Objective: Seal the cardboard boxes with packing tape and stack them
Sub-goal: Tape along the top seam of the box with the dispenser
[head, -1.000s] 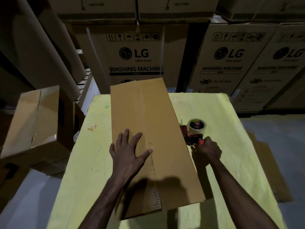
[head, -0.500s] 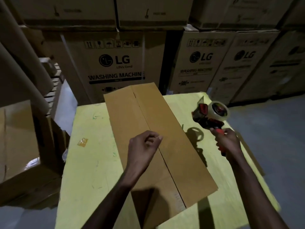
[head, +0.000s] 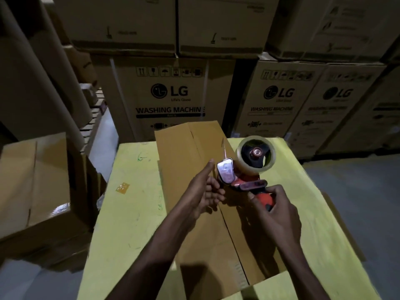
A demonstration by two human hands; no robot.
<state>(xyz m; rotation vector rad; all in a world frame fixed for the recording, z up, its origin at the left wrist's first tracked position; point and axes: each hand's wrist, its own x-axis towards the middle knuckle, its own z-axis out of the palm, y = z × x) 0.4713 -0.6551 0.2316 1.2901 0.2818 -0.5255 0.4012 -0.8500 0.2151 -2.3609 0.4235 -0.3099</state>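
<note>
A flattened cardboard box (head: pixel 184 152) lies lengthwise on the yellow table (head: pixel 134 213), its centre seam running toward me. Above the box my right hand (head: pixel 275 215) grips the red handle of a tape dispenser (head: pixel 255 154) that carries a clear tape roll, with the metal front plate facing left. My left hand (head: pixel 203 191) is raised right beside that front plate. Its thumb points up along the plate and its fingers are loosely bent under it. I cannot see whether they hold a tape end.
An assembled brown box (head: pixel 39 180) stands left of the table, below its level. Stacked LG washing machine cartons (head: pixel 168 92) form a wall behind the table. A small tape scrap (head: pixel 122 188) sticks to the table's left side. Grey floor lies to the right.
My right hand lifted the dispenser off the table and swung it left over the box. My left hand left the cardboard and rose to the dispenser's front.
</note>
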